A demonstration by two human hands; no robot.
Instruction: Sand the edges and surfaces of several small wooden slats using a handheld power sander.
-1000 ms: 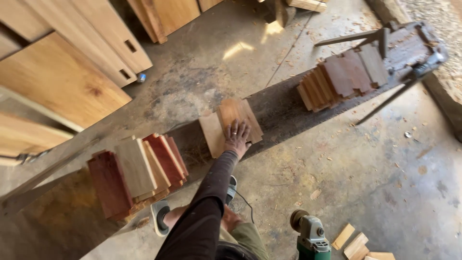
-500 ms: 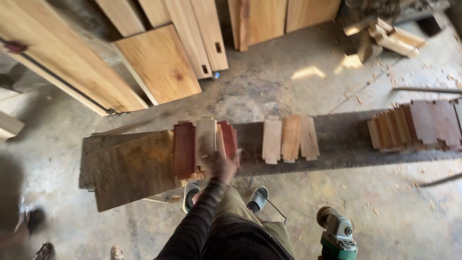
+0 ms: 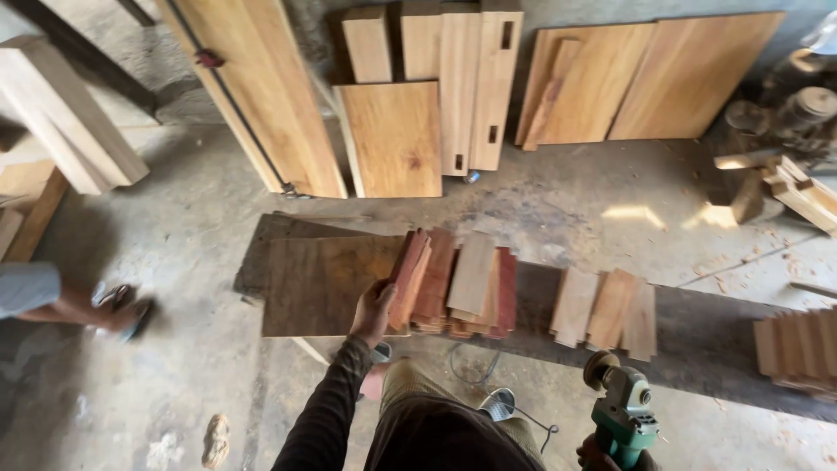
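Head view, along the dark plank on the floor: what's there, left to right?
Flat brown board → left hand on a reddish wood piece → stack of small wood pieces → three loose pale pieces → another stack.

no packages, labels, signs or screens show anywhere in this view; only bare wood, tools and a concrete floor.
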